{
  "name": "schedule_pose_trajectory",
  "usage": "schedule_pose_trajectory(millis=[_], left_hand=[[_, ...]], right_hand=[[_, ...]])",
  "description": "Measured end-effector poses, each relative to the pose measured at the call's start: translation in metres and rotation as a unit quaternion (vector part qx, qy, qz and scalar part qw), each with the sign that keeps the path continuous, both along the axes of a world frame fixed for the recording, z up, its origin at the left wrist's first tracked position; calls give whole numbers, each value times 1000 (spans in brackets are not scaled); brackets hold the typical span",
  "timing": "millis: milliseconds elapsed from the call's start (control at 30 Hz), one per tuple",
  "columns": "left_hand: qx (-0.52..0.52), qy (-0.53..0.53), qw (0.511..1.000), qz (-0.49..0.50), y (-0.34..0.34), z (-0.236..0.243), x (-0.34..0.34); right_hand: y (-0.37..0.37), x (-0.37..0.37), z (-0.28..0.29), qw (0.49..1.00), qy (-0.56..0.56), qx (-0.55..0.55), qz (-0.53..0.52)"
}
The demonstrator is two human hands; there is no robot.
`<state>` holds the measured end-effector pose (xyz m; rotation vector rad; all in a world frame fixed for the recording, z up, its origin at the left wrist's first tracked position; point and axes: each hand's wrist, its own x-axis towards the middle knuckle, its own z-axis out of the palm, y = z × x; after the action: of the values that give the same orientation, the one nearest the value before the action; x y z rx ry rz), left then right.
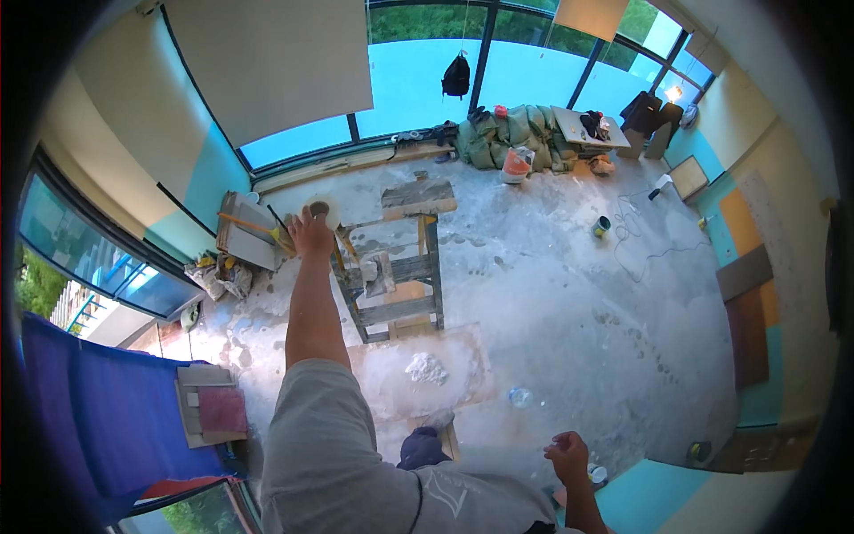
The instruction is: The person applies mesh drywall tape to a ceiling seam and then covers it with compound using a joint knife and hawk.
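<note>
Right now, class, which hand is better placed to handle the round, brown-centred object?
Probably the left: the left hand is stretched out right at the round, brown-centred object, while the right hand is far from it, near the body.

1. The left hand (311,237) is stretched forward, and a round object (319,209) is placed at its fingers, left of the trestle (396,311).
2. The right hand (569,457) is held nearer the body, well apart from the trestle, to its right.
3. Between the trestle and the body, a powder heap (427,368) is laid on a flat sheet (466,354).
4. Behind the trestle, sacks (507,141) are piled beneath the windows (415,76), where a bag (455,76) is hung.
5. To the trestle's right, a can (601,226) is set on the floor (551,303), beside a cord (634,254).
</note>
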<state>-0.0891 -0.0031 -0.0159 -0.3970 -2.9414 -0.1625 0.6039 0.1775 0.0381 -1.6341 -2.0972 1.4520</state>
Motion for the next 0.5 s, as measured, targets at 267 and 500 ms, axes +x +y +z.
schedule_pose_trajectory(millis=[267, 500], left_hand=[[17, -41, 999, 31, 0, -27, -2], [1, -8, 999, 48, -1, -29, 7]], right_hand=[[3, 34, -10, 988, -18, 115, 100], [-7, 53, -6, 993, -20, 79, 88]])
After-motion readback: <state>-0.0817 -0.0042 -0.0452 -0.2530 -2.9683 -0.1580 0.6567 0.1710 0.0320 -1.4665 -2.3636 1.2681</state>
